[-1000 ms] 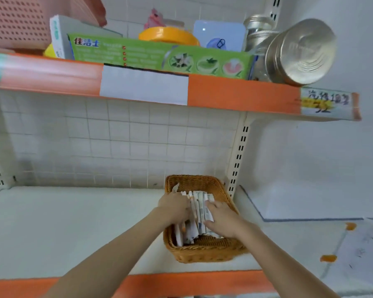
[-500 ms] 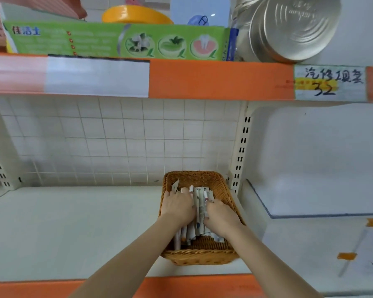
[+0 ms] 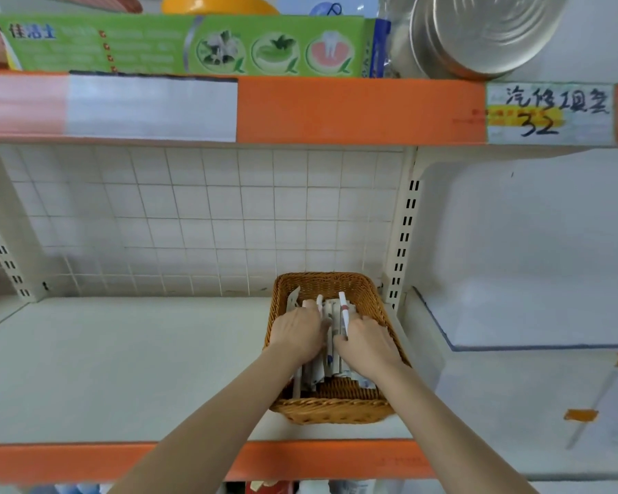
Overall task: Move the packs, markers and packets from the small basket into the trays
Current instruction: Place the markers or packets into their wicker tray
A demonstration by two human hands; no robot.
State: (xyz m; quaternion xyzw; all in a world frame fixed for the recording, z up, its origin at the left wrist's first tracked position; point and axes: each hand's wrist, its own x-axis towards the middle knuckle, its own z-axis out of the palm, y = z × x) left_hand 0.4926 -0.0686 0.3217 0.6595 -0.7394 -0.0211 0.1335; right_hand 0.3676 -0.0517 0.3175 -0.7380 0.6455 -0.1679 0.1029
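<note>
Both hands are down in the basket point(image 3: 330, 410): left hand point(image 3: 298, 335) curled over the packets point(image 3: 320, 370), right hand point(image 3: 366, 342) pinching a marker point(image 3: 343, 310), seemingly gathering one bundle.

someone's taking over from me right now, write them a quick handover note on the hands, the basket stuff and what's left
Left hand: down in the small brown woven wicker basket, fingers curled among the upright white packets.
Right hand: also in the basket, against the packets; a white marker with a red band stands up just beside its fingers. The grip itself is hidden.
Where things are: the basket sits on the lower white shelf, by the right upright, still full of packets and markers.
Done: nothing moved out, as far as can be seen.
Left: move everything into the trays. No tray is in view.
</note>
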